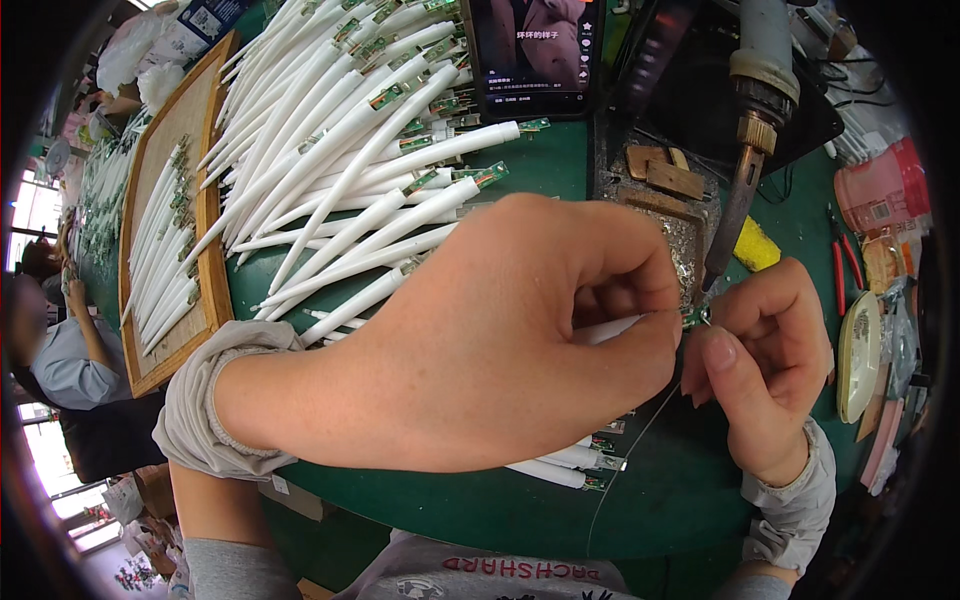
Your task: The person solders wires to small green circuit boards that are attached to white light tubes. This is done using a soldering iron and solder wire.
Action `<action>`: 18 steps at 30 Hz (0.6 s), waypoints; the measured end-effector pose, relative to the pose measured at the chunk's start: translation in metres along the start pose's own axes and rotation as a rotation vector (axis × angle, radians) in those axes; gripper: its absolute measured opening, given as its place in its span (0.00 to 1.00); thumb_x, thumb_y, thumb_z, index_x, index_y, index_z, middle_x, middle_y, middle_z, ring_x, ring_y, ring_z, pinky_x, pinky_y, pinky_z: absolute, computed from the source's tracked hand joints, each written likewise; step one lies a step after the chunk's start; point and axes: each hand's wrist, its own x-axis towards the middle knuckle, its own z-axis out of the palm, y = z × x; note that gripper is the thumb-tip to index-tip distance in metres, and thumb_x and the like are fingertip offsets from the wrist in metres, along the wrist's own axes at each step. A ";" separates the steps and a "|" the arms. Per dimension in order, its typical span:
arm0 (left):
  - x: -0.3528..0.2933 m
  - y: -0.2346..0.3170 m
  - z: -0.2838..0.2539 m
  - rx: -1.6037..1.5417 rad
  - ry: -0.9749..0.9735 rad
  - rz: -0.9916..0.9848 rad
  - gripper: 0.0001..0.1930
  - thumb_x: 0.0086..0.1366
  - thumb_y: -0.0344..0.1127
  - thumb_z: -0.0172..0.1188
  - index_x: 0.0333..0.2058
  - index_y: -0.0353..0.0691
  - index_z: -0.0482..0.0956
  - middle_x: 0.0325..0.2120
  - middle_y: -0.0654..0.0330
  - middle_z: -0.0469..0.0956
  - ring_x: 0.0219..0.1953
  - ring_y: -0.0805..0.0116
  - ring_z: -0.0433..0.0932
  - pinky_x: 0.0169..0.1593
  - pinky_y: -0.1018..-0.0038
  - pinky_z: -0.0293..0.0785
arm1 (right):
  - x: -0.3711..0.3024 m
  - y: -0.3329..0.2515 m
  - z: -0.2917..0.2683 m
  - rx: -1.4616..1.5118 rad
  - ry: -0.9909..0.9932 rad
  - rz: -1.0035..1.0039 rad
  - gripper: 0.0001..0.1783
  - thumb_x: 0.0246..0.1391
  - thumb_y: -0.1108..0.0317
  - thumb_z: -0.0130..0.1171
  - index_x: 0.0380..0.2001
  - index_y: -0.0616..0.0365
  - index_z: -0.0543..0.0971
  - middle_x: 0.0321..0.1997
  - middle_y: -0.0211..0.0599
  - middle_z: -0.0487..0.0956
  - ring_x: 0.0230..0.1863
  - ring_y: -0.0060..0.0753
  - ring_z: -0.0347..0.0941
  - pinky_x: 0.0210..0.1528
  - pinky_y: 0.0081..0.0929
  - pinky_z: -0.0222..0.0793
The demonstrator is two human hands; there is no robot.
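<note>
My left hand (500, 330) is closed round a white stylus pen (612, 328), its body mostly hidden behind my fingers. The pen's small green circuit board end (692, 316) pokes out to the right, just under the tip of a soldering iron (738, 205) that points down from above. Whether tip and board touch, I cannot tell. Close to that board, my right hand (768, 365) pinches a thin solder wire (640, 438), which trails down over the green table. Below my left hand lie several more white pens (560, 468) with green board ends.
A big pile of white pens (350, 150) lies behind my left hand, beside a wooden-framed tray (138, 330). Behind stand a phone (535, 55) and a solder-flecked holder (665, 205). Yellow sponge (757, 246), red-handled pliers (840, 265) and a pale dish (858, 358) sit right. Another person (75, 350) sits far left.
</note>
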 end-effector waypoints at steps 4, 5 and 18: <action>-0.002 -0.004 0.002 0.032 0.011 -0.055 0.03 0.59 0.23 0.57 0.33 0.32 0.74 0.26 0.66 0.73 0.29 0.85 0.69 0.29 0.85 0.63 | -0.003 -0.001 -0.002 0.092 -0.004 0.070 0.08 0.51 0.77 0.57 0.31 0.64 0.67 0.27 0.32 0.71 0.24 0.14 0.66 0.27 0.12 0.59; -0.002 -0.004 0.002 0.052 0.010 -0.041 0.03 0.59 0.23 0.57 0.33 0.32 0.74 0.27 0.66 0.73 0.29 0.84 0.69 0.29 0.85 0.62 | -0.004 -0.001 -0.002 0.099 0.002 0.074 0.08 0.51 0.77 0.57 0.31 0.64 0.67 0.27 0.32 0.71 0.24 0.14 0.65 0.27 0.13 0.59; -0.003 -0.003 0.004 0.214 0.043 0.047 0.04 0.59 0.23 0.57 0.33 0.32 0.74 0.26 0.66 0.70 0.28 0.84 0.68 0.28 0.84 0.62 | -0.003 0.001 -0.001 0.117 -0.032 0.098 0.07 0.52 0.78 0.55 0.32 0.65 0.67 0.28 0.33 0.71 0.25 0.15 0.68 0.27 0.12 0.59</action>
